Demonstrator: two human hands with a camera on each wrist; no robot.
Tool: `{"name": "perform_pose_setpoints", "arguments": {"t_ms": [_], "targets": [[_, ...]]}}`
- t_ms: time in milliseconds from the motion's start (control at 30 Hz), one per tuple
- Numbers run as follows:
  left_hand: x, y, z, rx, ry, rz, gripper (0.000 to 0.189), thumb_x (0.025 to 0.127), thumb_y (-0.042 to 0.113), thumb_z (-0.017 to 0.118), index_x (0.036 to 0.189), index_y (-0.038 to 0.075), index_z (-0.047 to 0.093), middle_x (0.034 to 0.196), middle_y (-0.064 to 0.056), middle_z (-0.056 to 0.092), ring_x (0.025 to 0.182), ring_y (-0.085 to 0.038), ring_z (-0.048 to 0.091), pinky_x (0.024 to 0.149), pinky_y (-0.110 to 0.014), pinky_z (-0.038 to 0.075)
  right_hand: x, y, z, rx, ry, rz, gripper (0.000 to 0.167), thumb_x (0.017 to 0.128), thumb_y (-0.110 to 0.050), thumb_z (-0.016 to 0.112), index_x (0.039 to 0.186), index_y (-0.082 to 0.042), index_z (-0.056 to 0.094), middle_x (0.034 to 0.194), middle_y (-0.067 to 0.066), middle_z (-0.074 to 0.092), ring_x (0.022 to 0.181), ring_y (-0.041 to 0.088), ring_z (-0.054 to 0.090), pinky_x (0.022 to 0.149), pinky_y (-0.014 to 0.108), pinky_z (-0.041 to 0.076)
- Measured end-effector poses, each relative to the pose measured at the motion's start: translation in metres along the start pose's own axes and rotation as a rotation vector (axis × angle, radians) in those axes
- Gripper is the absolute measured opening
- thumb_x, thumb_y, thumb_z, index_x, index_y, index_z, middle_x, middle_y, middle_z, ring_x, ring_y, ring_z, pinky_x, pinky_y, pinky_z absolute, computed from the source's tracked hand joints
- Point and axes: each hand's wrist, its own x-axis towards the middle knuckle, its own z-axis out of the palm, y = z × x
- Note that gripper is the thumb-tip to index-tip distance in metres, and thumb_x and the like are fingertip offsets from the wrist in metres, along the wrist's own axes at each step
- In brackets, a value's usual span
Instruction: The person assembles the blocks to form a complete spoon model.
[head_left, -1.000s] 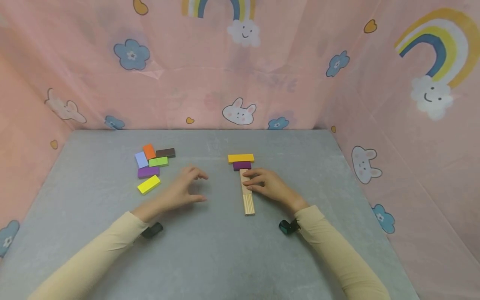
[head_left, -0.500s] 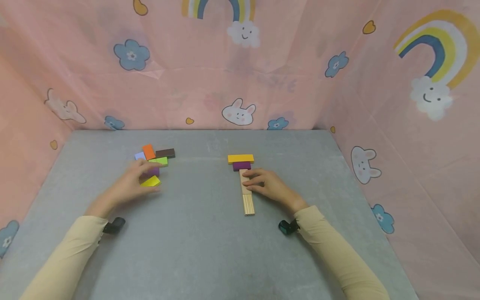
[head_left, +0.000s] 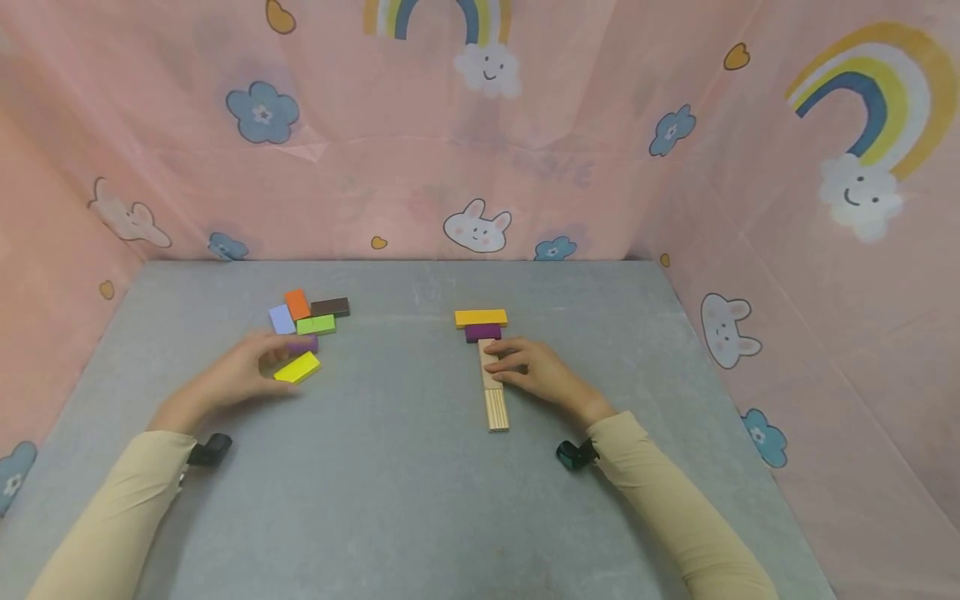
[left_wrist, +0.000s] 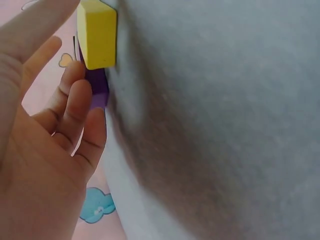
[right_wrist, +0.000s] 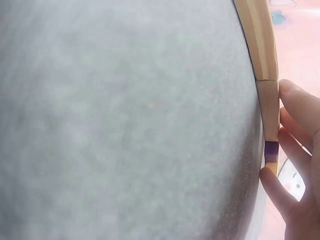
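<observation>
My left hand (head_left: pixel 228 373) spreads thumb and fingers either side of a bright yellow block (head_left: pixel 298 367). In the left wrist view gaps show between the bent fingers and the yellow block (left_wrist: pixel 101 37). Beyond it lies a purple block (head_left: pixel 303 343), partly hidden by the fingers. At the middle right, my right hand (head_left: pixel 543 375) rests its fingertips on a plain wooden block (head_left: pixel 487 354). That block lies end to end with a grooved wooden piece (head_left: pixel 496 410). A dark purple block (head_left: pixel 483 332) touches its far end, with an orange-yellow block (head_left: pixel 481 317) across behind.
Behind the left hand lie a light blue block (head_left: pixel 282 319), an orange block (head_left: pixel 297 303), a green block (head_left: pixel 316 324) and a dark brown block (head_left: pixel 330 307). All sit on a grey table (head_left: pixel 390 500). A pink printed curtain (head_left: pixel 360 167) stands along its back and sides.
My left hand has moved left from the table's middle to the coloured blocks and lowered around the yellow one. The right hand stays on the wooden block.
</observation>
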Motion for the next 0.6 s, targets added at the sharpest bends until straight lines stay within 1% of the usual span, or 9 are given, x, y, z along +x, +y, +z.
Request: {"name": "perform_pose_setpoints", "arguments": {"t_ms": [100,200,300,367,500,600], "targets": [[-0.0015,-0.0026,-0.0003,-0.002,-0.006,0.019,0.071,0.075,0.027,0.087,0.139,0.023,0.057,0.119,-0.005,0.058,0.102,-0.019,0.048,0.084,-0.034,0.047,0.0002,-0.0005,0.0003,0.002,-0.002,0.005,0.023,0.089,-0.021,0.073,0.112,-0.016,0.077,0.133,0.001,0.065,0.13,0.024,0.057,0.111,0.046,0.046],[-0.0025,-0.0042,-0.001,-0.003,-0.012,0.03,0.071,0.075,0.027,0.087,0.139,0.024,0.057,0.12,-0.004,0.06,0.102,-0.019,0.047,0.085,-0.033,0.046,0.0002,-0.0009,0.0005,0.004,-0.001,-0.001,0.023,0.089,-0.02,0.074,0.112,-0.016,0.077,0.134,0.001,0.065,0.13,0.025,0.057,0.111,0.047,0.046],[-0.003,-0.0046,-0.0022,0.014,-0.025,0.027,0.07,0.075,0.026,0.087,0.138,0.023,0.058,0.116,-0.002,0.061,0.1,-0.018,0.046,0.083,-0.031,0.045,0.0001,-0.0011,0.0004,0.011,0.0,-0.003,0.023,0.089,-0.02,0.074,0.111,-0.015,0.077,0.133,0.001,0.065,0.13,0.025,0.057,0.111,0.046,0.045],[-0.003,-0.0042,-0.0032,0.029,-0.036,0.027,0.069,0.074,0.025,0.088,0.137,0.02,0.059,0.109,-0.003,0.061,0.099,-0.019,0.046,0.082,-0.03,0.044,0.0001,-0.0009,0.0004,0.018,0.0,-0.001,0.023,0.089,-0.02,0.074,0.111,-0.015,0.077,0.133,0.001,0.065,0.13,0.025,0.057,0.111,0.046,0.045],[-0.0033,-0.0018,-0.005,0.051,-0.061,-0.001,0.071,0.073,0.026,0.088,0.138,0.02,0.059,0.107,-0.006,0.06,0.099,-0.022,0.047,0.083,-0.033,0.045,0.0,0.0003,0.0008,0.018,0.001,-0.002,0.023,0.089,-0.02,0.073,0.112,-0.016,0.077,0.134,0.001,0.065,0.13,0.025,0.057,0.111,0.047,0.045],[-0.0038,0.0001,-0.0055,0.064,-0.076,-0.017,0.073,0.074,0.025,0.087,0.14,0.021,0.057,0.114,-0.007,0.06,0.102,-0.023,0.047,0.085,-0.036,0.045,0.0002,0.0009,0.0006,0.015,0.001,-0.003,0.024,0.089,-0.02,0.073,0.112,-0.016,0.077,0.134,0.001,0.065,0.13,0.025,0.057,0.111,0.048,0.045]]}}
